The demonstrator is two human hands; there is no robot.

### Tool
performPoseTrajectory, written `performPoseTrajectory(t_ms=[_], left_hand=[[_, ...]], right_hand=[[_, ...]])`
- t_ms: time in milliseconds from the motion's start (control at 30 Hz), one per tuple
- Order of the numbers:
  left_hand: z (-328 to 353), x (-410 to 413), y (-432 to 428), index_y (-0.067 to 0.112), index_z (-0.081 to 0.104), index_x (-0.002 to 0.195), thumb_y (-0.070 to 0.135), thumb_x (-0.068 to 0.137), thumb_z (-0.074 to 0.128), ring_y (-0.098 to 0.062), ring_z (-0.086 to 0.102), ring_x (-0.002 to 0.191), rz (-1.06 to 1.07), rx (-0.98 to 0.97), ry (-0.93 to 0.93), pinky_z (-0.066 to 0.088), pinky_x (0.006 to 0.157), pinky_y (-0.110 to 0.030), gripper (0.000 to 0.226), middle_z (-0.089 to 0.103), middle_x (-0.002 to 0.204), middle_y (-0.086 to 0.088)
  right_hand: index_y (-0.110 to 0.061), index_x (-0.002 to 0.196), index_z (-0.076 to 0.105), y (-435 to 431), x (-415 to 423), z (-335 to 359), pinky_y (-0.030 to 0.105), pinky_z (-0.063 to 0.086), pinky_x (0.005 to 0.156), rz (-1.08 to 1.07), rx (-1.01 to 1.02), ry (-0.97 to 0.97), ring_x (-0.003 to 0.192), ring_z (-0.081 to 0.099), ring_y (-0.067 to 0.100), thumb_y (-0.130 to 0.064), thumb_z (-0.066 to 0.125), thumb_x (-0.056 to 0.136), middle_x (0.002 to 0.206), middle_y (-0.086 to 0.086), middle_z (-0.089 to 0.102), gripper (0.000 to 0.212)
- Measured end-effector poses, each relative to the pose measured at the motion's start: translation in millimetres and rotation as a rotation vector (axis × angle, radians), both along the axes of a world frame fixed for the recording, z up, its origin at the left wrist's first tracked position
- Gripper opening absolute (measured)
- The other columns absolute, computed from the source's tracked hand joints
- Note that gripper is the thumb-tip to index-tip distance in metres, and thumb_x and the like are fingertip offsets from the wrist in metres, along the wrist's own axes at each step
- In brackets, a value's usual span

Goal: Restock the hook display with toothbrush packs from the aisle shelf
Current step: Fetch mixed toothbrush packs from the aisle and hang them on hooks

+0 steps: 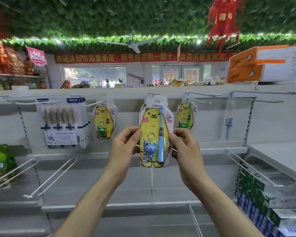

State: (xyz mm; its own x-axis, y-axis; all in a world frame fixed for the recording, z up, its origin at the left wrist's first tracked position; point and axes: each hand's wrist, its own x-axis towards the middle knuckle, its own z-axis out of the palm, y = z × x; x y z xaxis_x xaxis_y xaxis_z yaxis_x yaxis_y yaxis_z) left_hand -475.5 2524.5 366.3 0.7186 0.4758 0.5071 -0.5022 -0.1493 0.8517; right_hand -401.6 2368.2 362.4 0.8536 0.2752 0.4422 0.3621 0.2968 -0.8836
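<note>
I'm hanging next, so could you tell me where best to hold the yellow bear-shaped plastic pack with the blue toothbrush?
Pinch its flat side edges at mid-height, from both sides, as the left hand and right hand do now. The yellow bear-shaped plastic pack is upright, its front bulges over blue toothbrush and toy, and its top hang hole is left free.

Fake-ivy ceiling [92, 16], string lights [198, 41] along its edge. White ceiling fan [133, 43] at 12, red banner [96, 57] under it, windows [95, 75] below. Red ornament [225, 17] at 1.
</note>
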Motion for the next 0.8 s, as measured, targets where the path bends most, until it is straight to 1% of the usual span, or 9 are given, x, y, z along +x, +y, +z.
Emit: performPoseTrajectory(t_ms=[133, 233, 333, 400, 500, 533, 633, 733, 800], left_hand=[[-4, 3, -4, 0.01, 0.07, 0.107, 0.019, 0.106, 0.056, -0.021, 0.073, 0.088, 0.027, -0.02, -0.032, 0.059, 0.075, -0.039, 0.016, 0.077, 0.098, -0.007], [-6, 5, -6, 0.009, 0.069, 0.108, 0.018, 0.106, 0.056, -0.022, 0.074, 0.088, 0.047, -0.053, -0.053, 0.06, 0.07, -0.032, 0.015, 0.077, 0.1, -0.008], [-7, 7, -7, 0.008, 0.068, 0.108, 0.017, 0.106, 0.056, -0.02, 0.074, 0.088, 0.046, -0.098, -0.073, 0.061, 0.067, -0.029, 0.015, 0.077, 0.099, -0.007], [-8, 10, -7, 0.008, 0.068, 0.108, 0.017, 0.106, 0.056, -0.019, 0.075, 0.087, 0.048, -0.113, -0.076, 0.06, 0.066, -0.028, 0.015, 0.076, 0.097, -0.006], [-9, 15, -6, 0.008, 0.067, 0.107, 0.017, 0.107, 0.055, -0.021, 0.074, 0.086, 0.044, -0.105, -0.065, 0.06, 0.064, -0.03, 0.015, 0.076, 0.097, -0.008], [-9, 17, -5, 0.008, 0.067, 0.108, 0.018, 0.107, 0.055, -0.022, 0.075, 0.086, 0.048, -0.101, -0.06, 0.06, 0.064, -0.032, 0.015, 0.076, 0.097, -0.009], [-11, 26, 0, 0.009, 0.068, 0.109, 0.019, 0.107, 0.057, -0.023, 0.075, 0.088, 0.081, -0.095, -0.027, 0.061, 0.069, -0.036, 0.016, 0.077, 0.1, -0.009], [-11, 41, 9, 0.011, 0.07, 0.107, 0.02, 0.107, 0.057, -0.019, 0.074, 0.081, 0.147, -0.056, 0.033, 0.061, 0.065, -0.033, 0.016, 0.077, 0.093, -0.005], [-10, 52, 17, 0.01, 0.071, 0.105, 0.02, 0.108, 0.057, -0.016, 0.074, 0.076, 0.189, -0.015, 0.084, 0.061, 0.063, -0.031, 0.017, 0.077, 0.089, -0.003]], right_hand=[[-0.015, 0.106, 0.061, -2, 5, 0, 0.052, 0.059, 0.085, 0.033, 0.011, -0.017, 0.096, 0.074, 0.025, -0.022, 0.057, 0.107, 0.097, -0.001, 0.076, 0.009], [-0.016, 0.106, 0.061, -3, 5, 1, 0.057, 0.058, 0.087, 0.054, 0.016, -0.024, 0.101, 0.073, 0.03, -0.024, 0.057, 0.107, 0.1, 0.0, 0.076, 0.009], [-0.015, 0.107, 0.061, -2, 5, 1, 0.061, 0.056, 0.089, 0.072, 0.022, -0.014, 0.104, 0.071, 0.035, -0.024, 0.057, 0.107, 0.1, 0.001, 0.076, 0.01], [-0.015, 0.107, 0.061, -2, 7, 1, 0.06, 0.057, 0.088, 0.081, 0.027, -0.012, 0.103, 0.072, 0.033, -0.024, 0.057, 0.107, 0.099, 0.0, 0.077, 0.009], [-0.014, 0.108, 0.061, -3, 10, 2, 0.052, 0.059, 0.084, 0.091, 0.036, -0.014, 0.096, 0.075, 0.022, -0.023, 0.056, 0.107, 0.097, -0.004, 0.077, 0.01], [-0.014, 0.108, 0.061, -2, 13, 1, 0.052, 0.059, 0.084, 0.093, 0.035, -0.011, 0.094, 0.075, 0.021, -0.023, 0.056, 0.107, 0.096, -0.004, 0.077, 0.01], [-0.016, 0.107, 0.061, 3, 22, 2, 0.059, 0.058, 0.086, 0.095, 0.003, -0.007, 0.098, 0.073, 0.03, -0.023, 0.056, 0.108, 0.095, -0.001, 0.077, 0.009], [-0.018, 0.102, 0.062, 13, 40, 1, 0.062, 0.058, 0.083, 0.078, -0.048, 0.001, 0.087, 0.071, 0.025, -0.022, 0.056, 0.108, 0.092, 0.003, 0.076, 0.01], [-0.017, 0.1, 0.062, 22, 52, 0, 0.064, 0.058, 0.084, 0.06, -0.093, 0.017, 0.088, 0.071, 0.029, -0.023, 0.055, 0.108, 0.095, 0.008, 0.075, 0.012]])
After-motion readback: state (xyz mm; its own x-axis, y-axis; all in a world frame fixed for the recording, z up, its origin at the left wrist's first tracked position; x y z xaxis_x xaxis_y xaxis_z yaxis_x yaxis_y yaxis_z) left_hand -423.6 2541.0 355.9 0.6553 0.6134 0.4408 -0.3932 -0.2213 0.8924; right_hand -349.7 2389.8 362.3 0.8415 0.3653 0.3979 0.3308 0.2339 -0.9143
